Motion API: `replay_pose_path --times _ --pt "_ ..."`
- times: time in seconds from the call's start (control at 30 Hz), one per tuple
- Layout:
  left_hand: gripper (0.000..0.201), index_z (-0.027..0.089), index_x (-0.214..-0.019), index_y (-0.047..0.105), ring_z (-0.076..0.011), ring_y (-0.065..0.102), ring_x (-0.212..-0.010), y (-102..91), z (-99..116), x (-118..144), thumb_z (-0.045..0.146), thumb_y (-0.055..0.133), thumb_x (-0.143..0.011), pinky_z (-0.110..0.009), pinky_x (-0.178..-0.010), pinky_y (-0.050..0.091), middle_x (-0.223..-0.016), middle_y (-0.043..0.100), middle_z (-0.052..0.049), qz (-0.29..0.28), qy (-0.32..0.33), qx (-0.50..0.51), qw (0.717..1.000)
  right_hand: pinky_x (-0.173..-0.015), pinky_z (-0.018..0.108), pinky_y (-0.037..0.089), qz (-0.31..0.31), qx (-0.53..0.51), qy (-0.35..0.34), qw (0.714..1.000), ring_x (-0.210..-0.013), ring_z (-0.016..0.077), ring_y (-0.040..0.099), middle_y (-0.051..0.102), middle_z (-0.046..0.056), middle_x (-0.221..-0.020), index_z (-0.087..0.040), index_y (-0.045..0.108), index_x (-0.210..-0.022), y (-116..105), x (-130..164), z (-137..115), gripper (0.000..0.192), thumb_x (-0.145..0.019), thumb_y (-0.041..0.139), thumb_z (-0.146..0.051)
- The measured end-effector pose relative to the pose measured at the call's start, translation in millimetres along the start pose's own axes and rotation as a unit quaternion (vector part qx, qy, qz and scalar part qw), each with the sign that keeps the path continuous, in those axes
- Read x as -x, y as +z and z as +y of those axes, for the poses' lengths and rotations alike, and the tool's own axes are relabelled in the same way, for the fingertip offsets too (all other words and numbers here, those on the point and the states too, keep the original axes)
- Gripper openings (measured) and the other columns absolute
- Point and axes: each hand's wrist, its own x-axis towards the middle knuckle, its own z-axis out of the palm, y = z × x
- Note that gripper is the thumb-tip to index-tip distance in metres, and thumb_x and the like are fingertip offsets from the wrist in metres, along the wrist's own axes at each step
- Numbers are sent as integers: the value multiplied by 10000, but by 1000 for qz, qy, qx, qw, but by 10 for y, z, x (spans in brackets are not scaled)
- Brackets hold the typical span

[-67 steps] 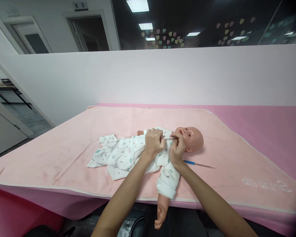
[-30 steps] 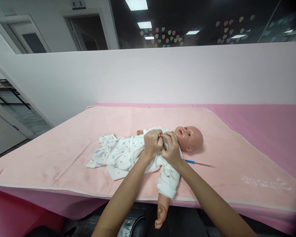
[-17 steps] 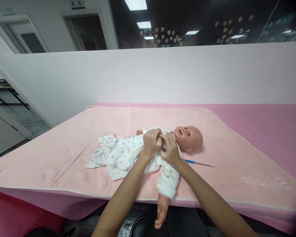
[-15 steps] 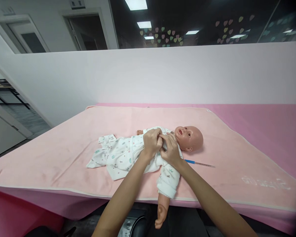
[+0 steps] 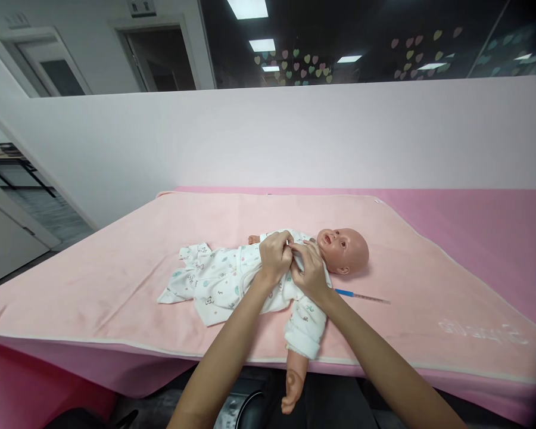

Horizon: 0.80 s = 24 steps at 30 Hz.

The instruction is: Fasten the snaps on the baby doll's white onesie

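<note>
A doll [image 5: 342, 250] lies on its back on a pink blanket [image 5: 116, 274], head to the right, dressed in a white printed garment [image 5: 214, 280]. Both hands meet on the doll's chest, just beside its chin. The left hand [image 5: 274, 257] has its fingers curled together, pinching a fold of the garment near the collar. The right hand [image 5: 310, 271] touches the left, its fingers bent and pinching the same cloth from the other side. One sleeved doll arm [image 5: 301, 339] hangs over the blanket's near edge. A thin blue-handled stick [image 5: 361, 295] lies on the blanket near the doll's head. A white wall [image 5: 268, 137] stands behind the table.
</note>
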Motion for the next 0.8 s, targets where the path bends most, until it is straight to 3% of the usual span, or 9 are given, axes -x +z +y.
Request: replay_pose_path --times 0.23,0.8 --pt "148 195 -653 444 -154 459 -607 4 8 -6 92 349 -606 -269 -581 322 -607 508 -8 -4 18 21 1000 -888 423 435 10 6 1 1000 -896 194 562 629 53 -953 -208 500 -1081 2 1 3 370 -737 451 -82" --pt "197 203 -760 436 -152 505 -624 -22 48 -23 95 337 -629 -253 -579 330 -672 540 3 -66 -15 -1 998 -892 416 429 4 14 16 1000 -878 197 560 626 53 -921 -200 506 -1041 8 -4 6 346 -718 466 -81"
